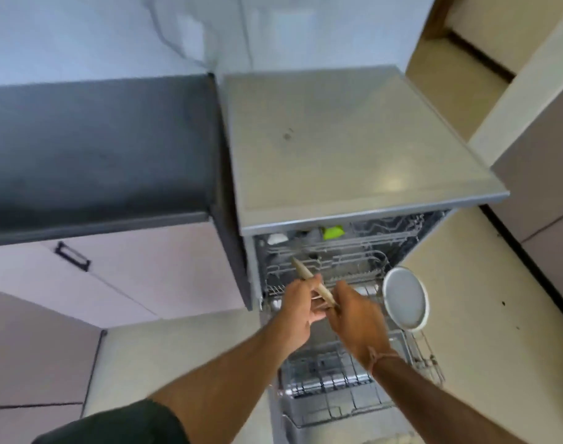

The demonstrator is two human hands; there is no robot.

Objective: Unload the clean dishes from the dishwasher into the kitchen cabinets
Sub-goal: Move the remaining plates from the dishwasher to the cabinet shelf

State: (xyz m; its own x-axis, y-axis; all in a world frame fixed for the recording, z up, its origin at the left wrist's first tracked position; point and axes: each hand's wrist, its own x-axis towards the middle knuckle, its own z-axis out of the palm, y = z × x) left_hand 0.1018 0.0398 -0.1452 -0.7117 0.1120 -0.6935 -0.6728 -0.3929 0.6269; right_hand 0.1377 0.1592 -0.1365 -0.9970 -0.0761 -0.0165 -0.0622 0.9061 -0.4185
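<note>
The wire lower rack [338, 389] stands pulled out nearest, all thin metal tines. Above it the left hand [297, 302] curls round a slim, pale, wood-like utensil [309, 278], and the right hand [354, 318] pinches its lower end. A loose handover could drop it between the wires or knock the smooth round plate [405, 298] standing upright just beside. Farther in, the upper rack [370, 248] holds something green [333, 232].

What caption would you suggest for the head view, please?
Left hand and right hand hold a pale utensil over the open dishwasher, a white plate standing on edge in its rack.
</note>
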